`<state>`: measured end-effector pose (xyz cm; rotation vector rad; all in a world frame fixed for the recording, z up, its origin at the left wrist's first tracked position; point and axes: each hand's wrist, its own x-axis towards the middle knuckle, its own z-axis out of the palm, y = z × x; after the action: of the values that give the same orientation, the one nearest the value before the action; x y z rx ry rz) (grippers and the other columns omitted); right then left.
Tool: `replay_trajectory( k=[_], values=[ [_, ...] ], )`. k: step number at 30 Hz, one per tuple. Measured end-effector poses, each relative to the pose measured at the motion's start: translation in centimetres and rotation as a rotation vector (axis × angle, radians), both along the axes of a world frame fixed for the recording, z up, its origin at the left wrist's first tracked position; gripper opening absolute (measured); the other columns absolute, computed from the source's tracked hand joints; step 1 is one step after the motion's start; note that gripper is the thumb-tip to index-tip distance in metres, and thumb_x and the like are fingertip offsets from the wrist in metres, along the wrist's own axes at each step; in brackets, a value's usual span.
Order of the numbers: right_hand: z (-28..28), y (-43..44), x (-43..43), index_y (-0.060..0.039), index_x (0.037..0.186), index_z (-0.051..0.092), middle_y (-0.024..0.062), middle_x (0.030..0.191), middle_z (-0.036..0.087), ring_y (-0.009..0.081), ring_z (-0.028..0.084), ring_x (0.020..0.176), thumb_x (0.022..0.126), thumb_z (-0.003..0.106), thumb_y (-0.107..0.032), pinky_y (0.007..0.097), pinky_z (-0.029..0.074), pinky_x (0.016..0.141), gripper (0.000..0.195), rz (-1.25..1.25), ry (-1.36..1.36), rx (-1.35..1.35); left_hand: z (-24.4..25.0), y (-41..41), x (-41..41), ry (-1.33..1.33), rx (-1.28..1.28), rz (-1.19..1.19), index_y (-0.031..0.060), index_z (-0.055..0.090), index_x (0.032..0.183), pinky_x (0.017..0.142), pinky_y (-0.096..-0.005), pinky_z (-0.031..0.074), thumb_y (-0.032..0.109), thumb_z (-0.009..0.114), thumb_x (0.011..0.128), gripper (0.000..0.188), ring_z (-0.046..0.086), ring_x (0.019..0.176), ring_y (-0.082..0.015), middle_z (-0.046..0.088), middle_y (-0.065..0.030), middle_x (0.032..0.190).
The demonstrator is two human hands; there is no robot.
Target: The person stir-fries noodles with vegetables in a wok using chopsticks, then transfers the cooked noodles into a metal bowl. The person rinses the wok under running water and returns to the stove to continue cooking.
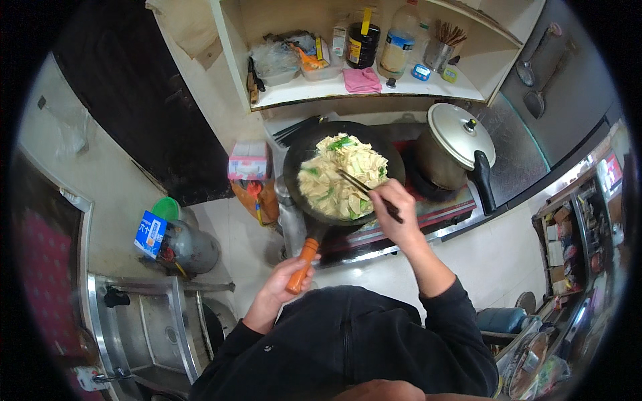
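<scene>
My left hand [279, 281] grips the orange handle [304, 265] of a dark wok [296, 150] on the gas stove [441, 213]. In the wok lies a heap of pale, flat cut pieces [363, 165] with bits of green vegetable [342, 144] among them. My right hand [398, 210] holds a pair of dark chopsticks [355, 181] slantwise over the wok, their tips in the food at its middle. The food to the left of the tips looks blurred.
Right of the wok stands a lidded pressure cooker [436, 150], its black handle [483, 183] jutting toward me. Behind is a shelf [311, 96] with bottles and tubs. A tissue pack [248, 160] sits at left, near a gas cylinder [193, 246] and a steel sink [178, 321].
</scene>
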<state>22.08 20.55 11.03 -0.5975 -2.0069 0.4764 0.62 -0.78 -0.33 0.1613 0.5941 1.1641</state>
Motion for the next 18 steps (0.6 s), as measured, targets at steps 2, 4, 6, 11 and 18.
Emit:
replay_trajectory(
  k=[2, 4, 6, 11, 18],
  values=[
    [2.0, -0.5, 2.4, 0.0027, 0.082, 0.064, 0.0138, 0.078, 0.059, 0.0282, 0.060, 0.067, 0.085, 0.069, 0.004, 0.0334, 0.047, 0.061, 0.007, -0.047, -0.015, -0.065, 0.0, 0.0, 0.0, -0.013, 0.000, 0.007, -0.0045, 0.038, 0.142, 0.058, -0.0273, 0.045, 0.021, 0.053, 0.100, 0.052, 0.053, 0.065, -0.0155, 0.057, -0.0083, 0.089],
    [4.2, -0.4, 4.1, 0.0036, 0.081, 0.064, 0.0115, 0.077, 0.059, 0.0221, 0.059, 0.066, 0.087, 0.068, 0.004, 0.0308, 0.045, 0.061, 0.007, -0.075, 0.025, -0.109, 0.2, 0.0, 0.1, -0.013, 0.007, 0.010, -0.0048, 0.039, 0.141, 0.057, -0.0274, 0.044, 0.021, 0.053, 0.100, 0.051, 0.053, 0.065, -0.0154, 0.057, -0.0083, 0.089],
    [5.9, 0.1, 5.3, 0.0040, 0.080, 0.063, 0.0090, 0.076, 0.060, 0.0168, 0.056, 0.066, 0.089, 0.067, 0.002, 0.0285, 0.044, 0.061, 0.010, -0.111, 0.061, -0.121, 0.4, 0.0, 0.1, -0.008, 0.004, 0.006, -0.0050, 0.039, 0.140, 0.057, -0.0275, 0.044, 0.021, 0.053, 0.100, 0.050, 0.053, 0.065, -0.0152, 0.057, -0.0082, 0.089],
    [5.5, 3.6, 4.9, 0.0045, 0.084, 0.065, 0.0092, 0.079, 0.063, 0.0166, 0.058, 0.069, 0.089, 0.068, 0.000, 0.0288, 0.046, 0.064, 0.008, -0.150, 0.125, -0.079, 0.5, 0.1, 0.1, 0.001, -0.009, 0.005, -0.0050, 0.040, 0.140, 0.057, -0.0276, 0.044, 0.022, 0.053, 0.100, 0.050, 0.053, 0.066, -0.0151, 0.057, -0.0082, 0.089],
    [-0.2, 8.1, 1.9, 0.0048, 0.086, 0.068, 0.0124, 0.082, 0.067, 0.0222, 0.064, 0.075, 0.088, 0.069, 0.000, 0.0311, 0.050, 0.069, 0.005, -0.008, 0.097, -0.146, 0.2, 0.1, 0.0, 0.018, 0.008, -0.004, -0.0040, 0.041, 0.141, 0.057, -0.0277, 0.044, 0.022, 0.053, 0.100, 0.050, 0.053, 0.066, -0.0155, 0.057, -0.0081, 0.089]
  ],
)
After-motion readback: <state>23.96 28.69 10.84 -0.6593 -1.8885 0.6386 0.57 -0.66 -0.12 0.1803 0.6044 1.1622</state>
